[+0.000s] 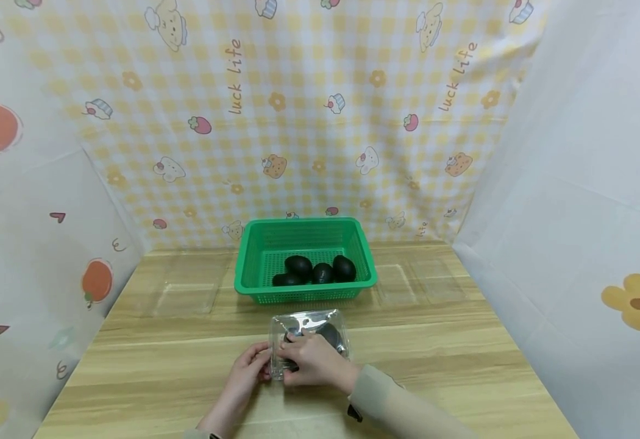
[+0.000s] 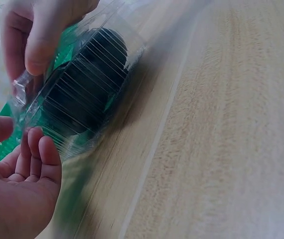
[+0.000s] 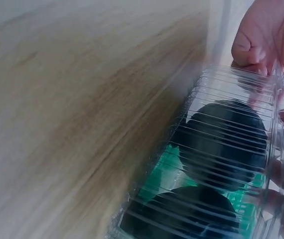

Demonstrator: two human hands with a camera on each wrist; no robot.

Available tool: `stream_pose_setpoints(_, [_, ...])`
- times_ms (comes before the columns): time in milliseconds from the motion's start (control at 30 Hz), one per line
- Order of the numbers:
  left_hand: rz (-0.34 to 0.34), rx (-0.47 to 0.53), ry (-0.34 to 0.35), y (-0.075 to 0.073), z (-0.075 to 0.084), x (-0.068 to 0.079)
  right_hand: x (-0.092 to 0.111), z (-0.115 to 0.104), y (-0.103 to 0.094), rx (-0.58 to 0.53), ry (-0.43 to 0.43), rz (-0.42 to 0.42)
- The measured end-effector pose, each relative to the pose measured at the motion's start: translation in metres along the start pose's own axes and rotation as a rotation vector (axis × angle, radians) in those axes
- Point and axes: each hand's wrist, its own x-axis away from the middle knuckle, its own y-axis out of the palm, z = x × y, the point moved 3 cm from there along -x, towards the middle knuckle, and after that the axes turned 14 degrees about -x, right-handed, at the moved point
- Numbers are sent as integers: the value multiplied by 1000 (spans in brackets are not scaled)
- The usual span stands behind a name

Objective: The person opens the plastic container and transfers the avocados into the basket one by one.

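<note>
A clear plastic clamshell box (image 1: 278, 329) with dark avocados (image 1: 329, 334) inside sits on the table in front of the basket. My left hand (image 1: 251, 366) holds the box's left edge, fingers bent under the rim in the left wrist view and the thumb opposite. Over the front left part of the box, my right hand (image 1: 317, 361) grips the rim, its thumb at the front and fingers across the top. Through the ribbed side, the right wrist view shows two avocados (image 3: 224, 144). My right hand hides part of the box's top in the head view.
Behind the box stands a green basket (image 1: 305, 291) with several dark avocados (image 1: 299, 266) in it. Clear plastic containers (image 1: 185, 299) lie left of the basket, and more clear containers (image 1: 397, 283) lie to its right. A patterned cloth (image 1: 320, 134) hangs behind the wooden table (image 1: 435, 366).
</note>
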Motion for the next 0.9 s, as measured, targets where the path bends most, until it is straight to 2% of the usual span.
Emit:
stream_pose_setpoints(133, [-32,48,6,0,0,1,1,0,-3,-37,-16,46])
stream_pose_setpoints(367, [-44,63,5,-1,0,4,0,-1,-5,-28,-9,49])
stream_pose_setpoints(600, [-44,-34,10,-3,-1,5,-2,-2,-10,-9,4,61])
stream_pose_setpoints(767, [-33,-59,9,-3,-2,4,1,-4,-10,32,10,23])
stream_pose_setpoints(900, [-22,-66,17,-3,-2,1,4,-4,-11,23,53,-13])
